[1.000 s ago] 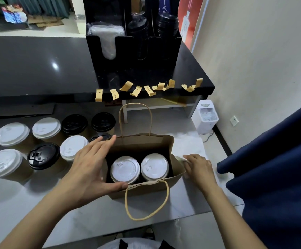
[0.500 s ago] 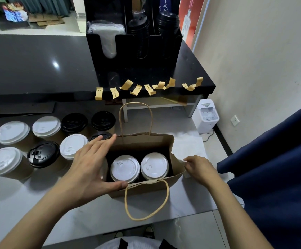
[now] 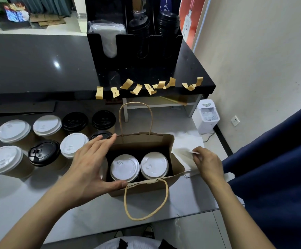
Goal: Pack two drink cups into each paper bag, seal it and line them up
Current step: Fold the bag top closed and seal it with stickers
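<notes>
Paper bag (image 3: 142, 187) holds two cups (image 3: 124, 168) – left hand (image 3: 90, 166) spread, right hand (image 3: 208, 164) pinching paper (image 3: 185, 150)

Matt brown paper bag (image 3: 142, 189), smooth plastic cup lids (image 3: 124, 168), glossy black counter (image 3: 38, 65).

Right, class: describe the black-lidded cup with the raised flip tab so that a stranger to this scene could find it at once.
Start at the open paper bag with two white-lidded cups inside, then look left past the left hand to the cluster of cups on the pale table. In the nearest row, the black-lidded cup stands between two white-lidded ones. Only its lid shows a raised flip tab.
</notes>
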The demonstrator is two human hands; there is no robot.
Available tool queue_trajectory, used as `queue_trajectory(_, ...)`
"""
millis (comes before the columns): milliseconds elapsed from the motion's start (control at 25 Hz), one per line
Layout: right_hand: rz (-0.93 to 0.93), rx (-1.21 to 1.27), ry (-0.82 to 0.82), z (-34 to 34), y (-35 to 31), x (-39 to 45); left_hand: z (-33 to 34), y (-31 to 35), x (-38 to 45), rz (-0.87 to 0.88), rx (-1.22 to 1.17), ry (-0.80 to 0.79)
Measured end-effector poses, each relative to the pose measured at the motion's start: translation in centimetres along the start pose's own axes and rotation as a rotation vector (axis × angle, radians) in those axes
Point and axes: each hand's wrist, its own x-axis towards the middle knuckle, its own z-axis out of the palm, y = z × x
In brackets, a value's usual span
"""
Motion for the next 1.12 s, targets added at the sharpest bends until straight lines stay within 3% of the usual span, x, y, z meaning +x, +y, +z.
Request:
queue_trajectory(80,0.024,0.069,0.087,-0.6,-0.2,0.5,0.0,0.1,0.0,-0.001,0.001,-0.001)
queue_trajectory(320,0.156,0.341,0.149,-2.5,-2.1,1.1,0.0,0.2,0.0,-0.004,0.008,-0.003)
queue_trajectory(560,0.123,0.677,0.37,-7.2,-7.7,0.7,0.2,0.0,0.1,-0.011,0.018,-0.008)
queue_trajectory(640,0.035,0.787,0.386,-8.7,-10.3,-0.2,0.1,-0.1,0.1,-0.009,0.016,-0.008)
queue_trajectory(800,-0.349,0.758,0.295,-10.4,-14.6,-2.6,0.1,-0.1,0.1,-0.008,-0.004,-0.002)
queue_trajectory(920,-0.664,0.508,0.101,-9.8,-16.5,-3.2,0.1,-0.1,0.1,-0.002,-0.014,-0.002)
queue_trajectory(1120,-0.775,0.053,-0.254,-7.2,-18.7,-2.5,0.2,-0.2,0.1,0.006,-0.008,0.008)
